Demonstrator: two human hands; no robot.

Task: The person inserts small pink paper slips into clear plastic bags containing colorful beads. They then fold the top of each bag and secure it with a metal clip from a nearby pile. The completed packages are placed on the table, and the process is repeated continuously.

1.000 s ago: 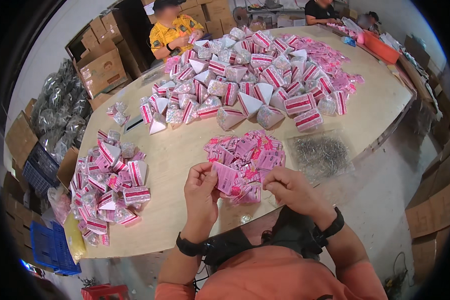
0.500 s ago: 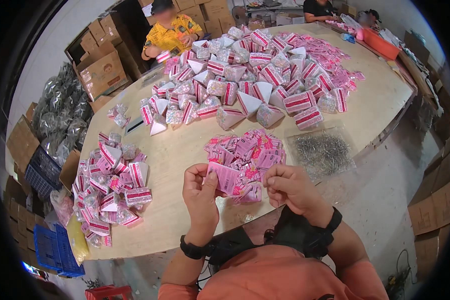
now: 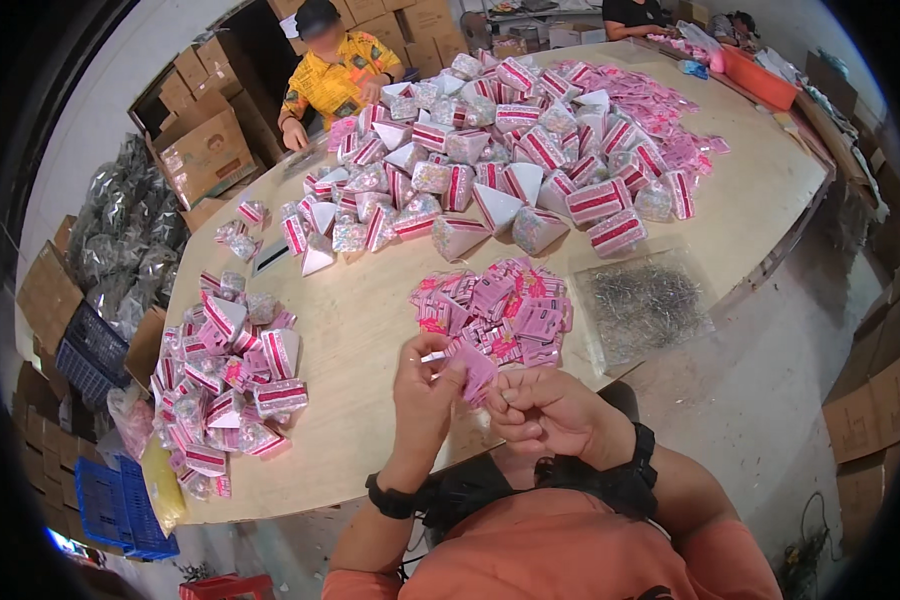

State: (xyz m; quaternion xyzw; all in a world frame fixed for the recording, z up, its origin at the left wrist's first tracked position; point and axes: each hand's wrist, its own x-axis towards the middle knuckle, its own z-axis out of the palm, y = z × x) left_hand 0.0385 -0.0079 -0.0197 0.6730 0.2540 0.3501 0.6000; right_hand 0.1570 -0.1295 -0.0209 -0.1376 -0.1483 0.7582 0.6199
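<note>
My left hand (image 3: 425, 390) is closed on a pink printed card (image 3: 475, 374), held tilted above the table's near edge. My right hand (image 3: 560, 412) pinches at the card's right edge; whatever lies between its fingertips is too small to make out. Just beyond both hands lies a heap of pink cards (image 3: 505, 305). To its right, a shallow clear tray (image 3: 692, 345) holds a tangle of thin metal pieces (image 3: 638, 300).
A big pile of glittery cake-slice-shaped ornaments (image 3: 450, 150) covers the table's (image 3: 350, 330) far half, a smaller pile (image 3: 225, 380) its left. Across from me sits a person in yellow (image 3: 335, 80). Blue crates (image 3: 120, 505) and cardboard boxes (image 3: 205, 150) stand left.
The card has come nearer to me and turned at an angle. My right hand has moved left to meet its edge. Across the table, the person in yellow has put down an ornament.
</note>
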